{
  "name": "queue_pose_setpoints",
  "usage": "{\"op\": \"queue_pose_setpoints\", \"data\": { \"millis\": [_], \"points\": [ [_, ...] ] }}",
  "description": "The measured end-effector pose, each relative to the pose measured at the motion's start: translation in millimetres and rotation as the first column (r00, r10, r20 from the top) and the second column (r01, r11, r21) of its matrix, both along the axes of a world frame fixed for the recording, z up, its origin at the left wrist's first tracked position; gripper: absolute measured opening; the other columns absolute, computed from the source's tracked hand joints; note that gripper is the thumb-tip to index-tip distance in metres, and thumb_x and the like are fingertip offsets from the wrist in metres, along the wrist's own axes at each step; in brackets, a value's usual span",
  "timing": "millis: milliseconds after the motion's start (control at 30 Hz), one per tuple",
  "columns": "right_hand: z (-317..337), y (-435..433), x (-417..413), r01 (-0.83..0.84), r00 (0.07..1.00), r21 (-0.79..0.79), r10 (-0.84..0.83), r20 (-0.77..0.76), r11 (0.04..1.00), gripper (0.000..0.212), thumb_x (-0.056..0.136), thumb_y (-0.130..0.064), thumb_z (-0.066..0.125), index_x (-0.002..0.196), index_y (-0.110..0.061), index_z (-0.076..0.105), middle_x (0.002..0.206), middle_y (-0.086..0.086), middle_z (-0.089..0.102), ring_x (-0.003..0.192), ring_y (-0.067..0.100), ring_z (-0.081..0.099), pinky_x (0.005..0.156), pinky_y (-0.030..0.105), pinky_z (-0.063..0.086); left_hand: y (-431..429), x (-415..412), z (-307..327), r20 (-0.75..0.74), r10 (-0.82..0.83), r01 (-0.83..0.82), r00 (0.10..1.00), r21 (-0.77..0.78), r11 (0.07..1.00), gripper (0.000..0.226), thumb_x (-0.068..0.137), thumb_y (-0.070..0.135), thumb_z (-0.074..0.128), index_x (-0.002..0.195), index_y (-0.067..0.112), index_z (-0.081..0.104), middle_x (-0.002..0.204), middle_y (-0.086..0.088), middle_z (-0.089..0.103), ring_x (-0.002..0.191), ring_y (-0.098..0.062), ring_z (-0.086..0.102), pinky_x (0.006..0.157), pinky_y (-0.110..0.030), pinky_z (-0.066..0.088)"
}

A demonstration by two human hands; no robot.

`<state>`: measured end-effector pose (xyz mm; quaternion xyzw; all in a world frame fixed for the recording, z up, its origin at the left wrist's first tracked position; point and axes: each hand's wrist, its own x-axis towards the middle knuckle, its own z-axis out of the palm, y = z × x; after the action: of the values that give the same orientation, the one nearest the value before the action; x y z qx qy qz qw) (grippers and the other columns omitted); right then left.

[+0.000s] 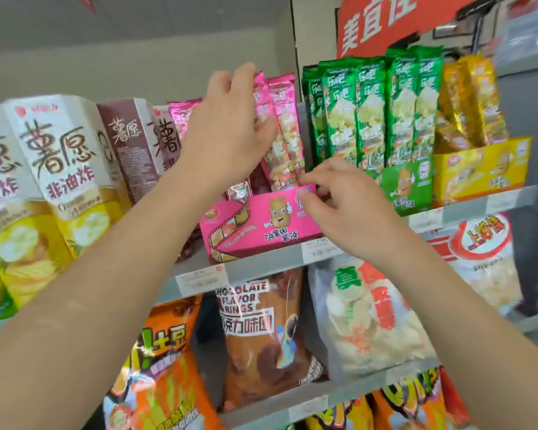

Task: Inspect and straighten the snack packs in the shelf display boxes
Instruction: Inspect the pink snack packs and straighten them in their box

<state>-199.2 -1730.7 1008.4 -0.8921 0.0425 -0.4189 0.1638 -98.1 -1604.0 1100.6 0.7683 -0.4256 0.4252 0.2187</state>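
Leaning pink packs (288,125) held at the top
The left hand (227,125) curls round their tops, long axis tipped leftward; the right hand (342,206), lower, pinches the pink box (261,225) rim at its right corner.

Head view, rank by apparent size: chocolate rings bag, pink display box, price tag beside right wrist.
1. chocolate rings bag
2. pink display box
3. price tag
The bag sits on a lower shelf, probably nearer the camera, so its lead over the box is unsure.
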Motion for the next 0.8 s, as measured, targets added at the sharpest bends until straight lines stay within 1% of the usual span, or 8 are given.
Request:
{"op": "queue_pose_setpoints", "data": {
  "millis": [200, 300, 367, 433, 500, 633, 700, 800],
  "points": [
    [16, 5, 12, 0.182, 0.983, 0.026, -0.183, 0.015, 0.983, 0.06, 0.086, -0.07, 0.046, 0.112, -0.016, 0.05, 0.088, 0.003, 0.06, 0.08, 0.026, 0.058, 0.064, 0.037, 0.046, -19, 1, 27, -0.188, -0.288, 0.277, 0.939, -0.082, 0.957, 0.043, 0.082, 0.002, 0.053, 0.118, 0.019, 0.067, 0.102, 0.004, 0.065, 0.091, -0.017, 0.064, 0.088, -0.029, 0.05],
    [21, 12, 25, 0.316, 0.948, -0.037, -0.314, 0.055, 0.948, 0.057, 0.086, -0.064, 0.052, 0.115, -0.015, 0.041, 0.094, 0.003, 0.059, 0.083, 0.029, 0.062, 0.056, 0.033, 0.036, -21, 11, 46, -0.248, -0.306, 0.302, 0.919, -0.053, 0.952, 0.043, 0.077, -0.005, 0.054, 0.1, 0.025, 0.074, 0.08, 0.014, 0.067, 0.074, -0.006, 0.065, 0.082, -0.027, 0.055],
    [21, 16, 29, 0.339, 0.938, -0.037, -0.335, 0.085, 0.94, 0.045, 0.089, -0.055, 0.052, 0.11, -0.016, 0.04, 0.087, 0.0, 0.052, 0.077, 0.026, 0.061, 0.052, 0.031, 0.033, -21, 21, 59, -0.109, -0.178, 0.185, 0.978, 0.054, 0.981, 0.041, 0.079, -0.001, 0.058, 0.11, 0.023, 0.072, 0.09, 0.014, 0.067, 0.079, -0.001, 0.061, 0.083, -0.015, 0.049],
    [21, 16, 31, 0.347, 0.935, -0.045, -0.341, 0.102, 0.937, 0.039, 0.09, -0.051, 0.051, 0.101, -0.018, 0.035, 0.08, -0.002, 0.045, 0.068, 0.023, 0.056, 0.048, 0.03, 0.029, -22, 31, 71, 0.014, -0.038, 0.034, 0.999, 0.243, 0.969, 0.048, 0.084, 0.008, 0.06, 0.13, 0.018, 0.06, 0.12, 0.001, 0.064, 0.104, -0.014, 0.059, 0.092, -0.024, 0.044],
    [24, 16, 31, 0.345, 0.936, -0.055, -0.339, 0.094, 0.937, 0.038, 0.09, -0.051, 0.05, 0.098, -0.019, 0.032, 0.077, -0.004, 0.043, 0.062, 0.021, 0.05, 0.045, 0.029, 0.026, -25, 35, 78, -0.047, 0.02, 0.0, 0.999, 0.396, 0.918, 0.042, 0.09, 0.016, 0.057, 0.132, 0.017, 0.059, 0.126, -0.001, 0.063, 0.109, -0.018, 0.06, 0.092, -0.026, 0.044],
    [26, 15, 30, 0.35, 0.935, -0.038, -0.347, 0.075, 0.936, 0.039, 0.09, -0.051, 0.05, 0.102, -0.017, 0.036, 0.075, -0.005, 0.044, 0.058, 0.019, 0.043, 0.041, 0.026, 0.02, -26, 40, 85, -0.149, -0.051, 0.103, 0.988, 0.367, 0.925, 0.013, 0.087, 0.025, 0.066, 0.093, 0.019, 0.076, 0.054, 0.028, 0.057, 0.058, 0.015, 0.053, 0.053, -0.003, 0.035],
    [26, 15, 30, 0.336, 0.94, -0.021, -0.334, 0.071, 0.941, 0.039, 0.089, -0.051, 0.049, 0.102, -0.018, 0.034, 0.077, -0.004, 0.046, 0.059, 0.019, 0.045, 0.041, 0.028, 0.023, -25, 40, 85, -0.116, -0.072, 0.106, 0.991, 0.321, 0.941, 0.012, 0.085, 0.022, 0.07, 0.091, 0.017, 0.078, 0.061, 0.025, 0.063, 0.062, 0.01, 0.057, 0.058, -0.003, 0.037],
    [26, 16, 32, 0.327, 0.944, -0.007, -0.326, 0.059, 0.945, 0.038, 0.089, -0.051, 0.049, 0.101, -0.019, 0.033, 0.08, -0.004, 0.048, 0.061, 0.019, 0.048, 0.046, 0.03, 0.03, -29, 44, 84, -0.086, -0.026, 0.052, 0.996, 0.313, 0.948, 0.011, 0.088, 0.017, 0.067, 0.091, 0.014, 0.076, 0.086, 0.004, 0.072, 0.082, -0.016, 0.065, 0.075, -0.031, 0.052]
  ]
}}
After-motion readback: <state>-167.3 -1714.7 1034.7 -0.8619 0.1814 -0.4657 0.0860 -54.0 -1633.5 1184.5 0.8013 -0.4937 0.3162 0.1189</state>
